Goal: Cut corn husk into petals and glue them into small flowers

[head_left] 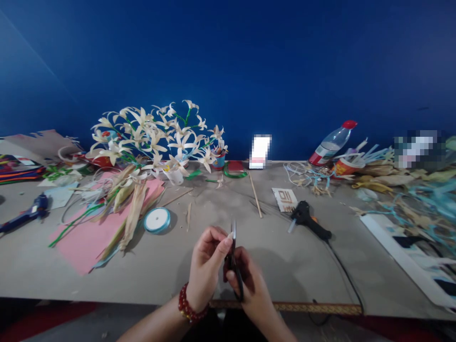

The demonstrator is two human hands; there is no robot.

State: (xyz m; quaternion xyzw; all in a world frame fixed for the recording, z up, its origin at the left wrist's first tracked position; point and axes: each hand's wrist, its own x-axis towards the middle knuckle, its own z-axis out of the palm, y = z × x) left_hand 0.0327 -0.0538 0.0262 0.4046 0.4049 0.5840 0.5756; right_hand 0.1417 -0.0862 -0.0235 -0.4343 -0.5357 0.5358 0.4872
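Left hand [206,260], with a string of dark red beads [188,308] round its wrist, pinches a small pale piece [231,235] between thumb and forefinger, just beside the blade of the scissors [232,259]. Right hand [253,282] is curled round the dark handles, the blades pointing away from the person; whether they are parted is too fine to tell. Both hands are above the near edge of the worktop [171,270], around its middle.

From the left, a blue glue gun [41,205] lies near the edge of the view. Next comes a pink sheet [80,242], with dry husk strips [133,216] and a green stem [67,232] lying across it. Behind these spreads a bunch of cream flowers [155,140] on green stems, with a white cup [175,177] beneath. A spool of blue ribbon [157,220] lies flat just beside the strips.

Beyond the hands, a thin stick [255,194] lies pointing toward the wall. To its right are a white card [284,199] with brown marks and, touching or nearly so, a black glue gun [309,221] whose cord runs to the near edge. Farther back, a red-capped bottle [333,142] leans to the right, near a red-and-yellow cup [347,166]. At far right, light-blue strands [434,202] lie tangled behind a white tray [395,266].
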